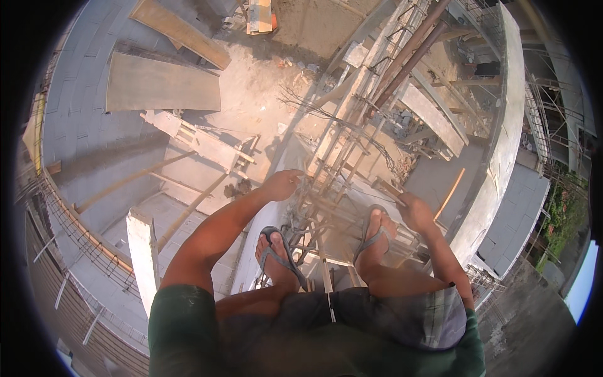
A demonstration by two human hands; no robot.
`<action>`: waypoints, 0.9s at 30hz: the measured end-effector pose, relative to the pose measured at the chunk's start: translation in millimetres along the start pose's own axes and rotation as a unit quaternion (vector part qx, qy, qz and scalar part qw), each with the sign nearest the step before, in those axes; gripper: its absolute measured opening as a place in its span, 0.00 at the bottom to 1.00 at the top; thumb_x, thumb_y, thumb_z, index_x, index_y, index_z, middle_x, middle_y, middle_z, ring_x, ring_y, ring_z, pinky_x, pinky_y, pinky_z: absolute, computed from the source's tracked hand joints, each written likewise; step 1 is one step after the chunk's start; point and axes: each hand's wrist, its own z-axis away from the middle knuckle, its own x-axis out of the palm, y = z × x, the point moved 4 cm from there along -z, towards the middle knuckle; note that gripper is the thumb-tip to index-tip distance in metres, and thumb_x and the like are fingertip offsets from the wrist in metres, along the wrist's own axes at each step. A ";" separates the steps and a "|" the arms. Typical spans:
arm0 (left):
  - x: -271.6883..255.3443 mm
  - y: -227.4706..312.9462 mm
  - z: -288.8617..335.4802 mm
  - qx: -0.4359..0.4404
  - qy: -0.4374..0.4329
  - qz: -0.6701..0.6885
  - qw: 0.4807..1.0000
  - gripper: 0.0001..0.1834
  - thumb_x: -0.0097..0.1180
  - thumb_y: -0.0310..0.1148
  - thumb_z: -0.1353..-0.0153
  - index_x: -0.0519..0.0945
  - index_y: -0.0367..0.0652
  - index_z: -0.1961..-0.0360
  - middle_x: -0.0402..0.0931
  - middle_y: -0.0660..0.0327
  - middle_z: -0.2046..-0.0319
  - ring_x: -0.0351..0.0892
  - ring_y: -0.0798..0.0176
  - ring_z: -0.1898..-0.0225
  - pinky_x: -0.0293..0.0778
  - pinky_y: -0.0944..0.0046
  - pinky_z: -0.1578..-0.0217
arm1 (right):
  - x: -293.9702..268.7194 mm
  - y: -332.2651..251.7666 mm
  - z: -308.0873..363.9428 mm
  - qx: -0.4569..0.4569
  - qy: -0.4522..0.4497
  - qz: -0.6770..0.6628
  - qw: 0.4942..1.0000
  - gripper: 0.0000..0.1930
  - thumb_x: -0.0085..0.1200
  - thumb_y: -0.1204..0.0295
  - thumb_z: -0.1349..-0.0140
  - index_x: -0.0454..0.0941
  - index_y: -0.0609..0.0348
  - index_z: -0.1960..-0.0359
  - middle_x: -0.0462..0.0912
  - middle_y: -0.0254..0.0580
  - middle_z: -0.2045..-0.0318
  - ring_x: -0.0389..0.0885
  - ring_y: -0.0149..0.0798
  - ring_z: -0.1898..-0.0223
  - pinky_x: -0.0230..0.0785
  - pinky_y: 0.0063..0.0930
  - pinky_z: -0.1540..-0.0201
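Note:
I squat over a narrow raised wall with a cage of thin steel bars [352, 147] running away from me along its top. My left hand [282, 185] is at the left side of the cage, fingers drawn together; what they hold, if anything, is too small to tell. My right hand [414, 212] is closed on the near end of a short brown bar-like piece [387, 188], right of the cage. A thin orange-brown stick [450, 191] shows beside that hand; whether it touches is unclear. My sandalled feet [276, 254] stand either side of the cage.
Far below lies a sandy floor [251, 81] with boards [163, 85] leaning at the left block wall [78, 94]. Brown pipes [411, 60] run along the cage's far part. A pale concrete beam [499, 163] curves on the right. A white post [143, 251] stands left.

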 end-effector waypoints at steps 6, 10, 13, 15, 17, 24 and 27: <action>9.9 30.5 -3.4 0.005 -0.035 -0.104 0.994 0.35 0.62 0.24 0.33 0.78 0.49 0.23 0.89 0.50 0.43 0.90 0.48 0.47 0.83 0.55 0.41 | 28.8 3.2 -16.7 -0.031 0.005 -0.085 0.996 0.12 0.66 0.68 0.30 0.87 0.56 0.48 0.90 0.55 0.52 0.88 0.65 0.50 0.80 0.55 0.48; 5.2 39.9 -5.5 0.007 -0.023 -0.135 0.991 0.34 0.64 0.27 0.34 0.80 0.52 0.24 0.88 0.49 0.41 0.88 0.45 0.44 0.82 0.51 0.39 | 41.8 1.2 -33.1 -0.030 -0.004 -0.106 0.994 0.10 0.67 0.69 0.32 0.89 0.57 0.51 0.89 0.56 0.54 0.88 0.64 0.50 0.79 0.53 0.48; 7.4 38.0 -5.1 0.018 -0.021 -0.160 0.987 0.32 0.65 0.32 0.32 0.81 0.52 0.26 0.85 0.47 0.36 0.83 0.42 0.34 0.78 0.49 0.32 | 36.2 5.5 -33.8 -0.030 -0.038 -0.104 0.993 0.09 0.64 0.71 0.30 0.87 0.56 0.51 0.89 0.54 0.52 0.87 0.65 0.49 0.78 0.56 0.47; 10.9 33.5 -2.9 0.007 -0.022 -0.133 0.991 0.31 0.65 0.32 0.31 0.81 0.51 0.26 0.84 0.47 0.35 0.83 0.41 0.34 0.77 0.49 0.32 | 24.2 10.7 -28.9 -0.037 -0.047 -0.084 0.995 0.09 0.63 0.71 0.31 0.87 0.56 0.51 0.89 0.54 0.52 0.87 0.65 0.49 0.78 0.56 0.47; 12.9 31.0 -1.5 0.006 -0.022 -0.127 0.992 0.30 0.64 0.32 0.29 0.81 0.51 0.26 0.83 0.48 0.33 0.83 0.41 0.34 0.77 0.49 0.31 | 11.3 15.3 -24.0 -0.044 -0.049 -0.068 0.996 0.09 0.63 0.72 0.32 0.87 0.56 0.51 0.88 0.55 0.53 0.87 0.65 0.49 0.78 0.56 0.46; 19.3 35.1 -1.5 0.067 0.037 -0.254 0.964 0.29 0.73 0.30 0.35 0.83 0.50 0.32 0.84 0.57 0.33 0.88 0.48 0.39 0.83 0.49 0.37 | 7.7 16.9 -35.5 -0.052 -0.030 -0.008 0.998 0.10 0.65 0.71 0.33 0.87 0.56 0.52 0.89 0.55 0.53 0.87 0.64 0.49 0.79 0.55 0.46; 24.2 29.9 -2.2 0.095 0.051 -0.282 0.953 0.30 0.75 0.29 0.39 0.84 0.47 0.34 0.85 0.56 0.34 0.87 0.47 0.38 0.83 0.48 0.37 | 14.4 20.2 -37.6 -0.067 -0.043 -0.015 0.997 0.10 0.65 0.72 0.34 0.87 0.56 0.52 0.89 0.55 0.53 0.87 0.64 0.50 0.79 0.55 0.47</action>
